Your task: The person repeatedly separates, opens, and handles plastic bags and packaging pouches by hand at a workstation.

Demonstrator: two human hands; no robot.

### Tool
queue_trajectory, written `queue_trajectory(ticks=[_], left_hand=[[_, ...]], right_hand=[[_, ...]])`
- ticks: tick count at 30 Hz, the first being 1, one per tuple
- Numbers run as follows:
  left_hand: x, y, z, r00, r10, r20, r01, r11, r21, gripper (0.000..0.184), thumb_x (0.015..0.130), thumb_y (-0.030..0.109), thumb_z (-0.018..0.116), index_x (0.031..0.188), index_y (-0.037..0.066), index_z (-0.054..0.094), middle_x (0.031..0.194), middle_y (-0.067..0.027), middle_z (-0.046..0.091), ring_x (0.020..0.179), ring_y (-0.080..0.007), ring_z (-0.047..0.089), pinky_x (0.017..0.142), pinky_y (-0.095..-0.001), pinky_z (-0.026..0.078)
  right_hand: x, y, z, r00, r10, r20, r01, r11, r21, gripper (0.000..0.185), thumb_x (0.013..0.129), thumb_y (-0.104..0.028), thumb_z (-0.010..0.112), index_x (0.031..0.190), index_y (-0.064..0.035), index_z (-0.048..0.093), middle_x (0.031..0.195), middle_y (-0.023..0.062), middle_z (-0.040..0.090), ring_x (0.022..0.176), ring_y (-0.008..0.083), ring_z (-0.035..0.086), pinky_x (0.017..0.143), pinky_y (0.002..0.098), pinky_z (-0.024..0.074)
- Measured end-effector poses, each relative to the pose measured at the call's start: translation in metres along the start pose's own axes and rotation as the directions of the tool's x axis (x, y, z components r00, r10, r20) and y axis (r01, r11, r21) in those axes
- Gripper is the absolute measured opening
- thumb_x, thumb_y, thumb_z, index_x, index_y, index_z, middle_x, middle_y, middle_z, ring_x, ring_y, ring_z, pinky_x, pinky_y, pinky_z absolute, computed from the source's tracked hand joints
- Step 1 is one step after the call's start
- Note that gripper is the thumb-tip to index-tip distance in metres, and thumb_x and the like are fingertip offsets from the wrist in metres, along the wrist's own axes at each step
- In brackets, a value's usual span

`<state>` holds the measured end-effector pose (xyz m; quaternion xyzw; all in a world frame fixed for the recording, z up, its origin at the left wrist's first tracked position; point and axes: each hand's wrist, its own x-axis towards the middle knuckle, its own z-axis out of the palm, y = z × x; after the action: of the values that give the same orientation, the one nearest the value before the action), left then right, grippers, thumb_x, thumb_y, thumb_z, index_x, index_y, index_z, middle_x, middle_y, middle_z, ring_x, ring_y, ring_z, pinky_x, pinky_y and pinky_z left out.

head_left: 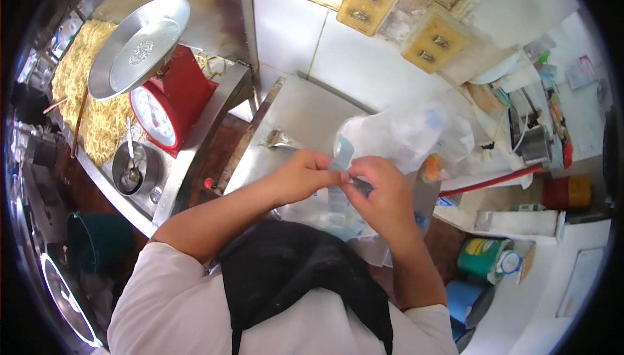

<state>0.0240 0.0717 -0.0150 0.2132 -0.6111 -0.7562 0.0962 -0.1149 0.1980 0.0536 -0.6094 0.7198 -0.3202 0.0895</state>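
Both hands meet over a metal work surface (312, 111) in front of my body. My left hand (309, 176) has its thumb and fingers pinched on a thin clear plastic bag (341, 153). Close against it on the right, my right hand (380, 192) pinches the same plastic, fingertips almost touching those of my left hand. More clear plastic with bluish parts hangs below the hands, its outline hard to make out. Just beyond my right hand lies a large pile of translucent plastic bags (409, 127).
At left, a red scale (175, 98) with a metal pan (146, 46) stands beside heaped noodles (94, 62). A metal bowl (146, 168) with a spoon is nearer. Wall outlets are above. A green tin (481, 257) and blue container (463, 300) stand low at right.
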Motion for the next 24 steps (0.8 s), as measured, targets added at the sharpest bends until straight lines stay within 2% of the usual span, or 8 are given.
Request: queue_trajectory(ticks=[3, 5, 12, 18, 21, 24], left_hand=[[-0.001, 0.009, 0.000, 0.996, -0.070, -0.051, 0.067, 0.996, -0.051, 0.040, 0.090, 0.040, 0.067, 0.078, 0.002, 0.072, 0.065, 0.0003, 0.061, 0.061, -0.0075, 0.052, 0.058, -0.0257, 0.042], [0.001, 0.006, -0.003, 0.996, -0.085, -0.041, 0.085, 0.996, -0.012, 0.041, 0.090, 0.041, 0.067, 0.078, 0.002, 0.071, 0.065, 0.0000, 0.062, 0.061, -0.0082, 0.054, 0.058, -0.0256, 0.043], [-0.001, 0.010, -0.004, 0.986, -0.163, 0.028, 0.161, 0.986, 0.047, 0.035, 0.089, 0.038, 0.072, 0.085, 0.003, 0.072, 0.074, -0.0007, 0.064, 0.071, -0.0084, 0.057, 0.067, -0.0245, 0.046], [-0.002, 0.010, 0.001, 0.993, -0.091, 0.073, 0.105, 0.970, -0.218, 0.029, 0.088, 0.034, 0.074, 0.095, 0.005, 0.072, 0.083, 0.0011, 0.067, 0.075, -0.0076, 0.057, 0.070, -0.0239, 0.046], [-0.002, 0.008, 0.002, 0.993, -0.099, 0.069, 0.111, 0.974, -0.196, 0.030, 0.090, 0.034, 0.071, 0.097, 0.005, 0.071, 0.085, -0.0002, 0.067, 0.075, -0.0081, 0.058, 0.071, -0.0244, 0.047], [0.000, 0.008, 0.002, 0.971, -0.239, -0.013, 0.225, 0.929, -0.294, 0.030, 0.092, 0.034, 0.069, 0.098, 0.005, 0.070, 0.089, -0.0020, 0.068, 0.077, -0.0090, 0.059, 0.072, -0.0252, 0.048]], right_hand=[[-0.002, 0.002, 0.002, 0.999, -0.044, -0.014, 0.044, 0.998, -0.049, 0.019, 0.072, -0.013, 0.078, 0.086, -0.0074, 0.066, 0.092, 0.0078, 0.067, 0.083, 0.0304, 0.064, 0.072, 0.0398, 0.0510], [-0.004, 0.003, 0.003, 0.997, -0.074, -0.020, 0.073, 0.995, -0.074, 0.021, 0.071, -0.012, 0.078, 0.087, -0.0073, 0.065, 0.092, 0.0081, 0.067, 0.083, 0.0304, 0.064, 0.072, 0.0398, 0.0509], [-0.004, 0.000, 0.000, 0.999, 0.028, 0.040, -0.031, 0.997, 0.066, 0.024, 0.073, -0.009, 0.077, 0.093, -0.0078, 0.065, 0.092, 0.0096, 0.066, 0.084, 0.0321, 0.065, 0.072, 0.0396, 0.0516], [-0.005, -0.001, -0.001, 0.999, 0.051, 0.010, -0.052, 0.993, 0.109, 0.023, 0.075, -0.008, 0.076, 0.097, -0.0067, 0.067, 0.094, 0.0112, 0.067, 0.086, 0.0318, 0.066, 0.074, 0.0383, 0.0525], [-0.007, 0.001, 0.001, 0.999, 0.049, -0.014, -0.048, 0.994, 0.098, 0.021, 0.076, -0.007, 0.075, 0.096, -0.0061, 0.069, 0.094, 0.0114, 0.068, 0.086, 0.0315, 0.066, 0.074, 0.0383, 0.0527], [-0.008, 0.004, 0.002, 0.999, 0.006, -0.040, -0.005, 0.999, 0.041, 0.019, 0.076, -0.007, 0.074, 0.094, -0.0062, 0.069, 0.094, 0.0108, 0.068, 0.086, 0.0312, 0.066, 0.074, 0.0388, 0.0527]])
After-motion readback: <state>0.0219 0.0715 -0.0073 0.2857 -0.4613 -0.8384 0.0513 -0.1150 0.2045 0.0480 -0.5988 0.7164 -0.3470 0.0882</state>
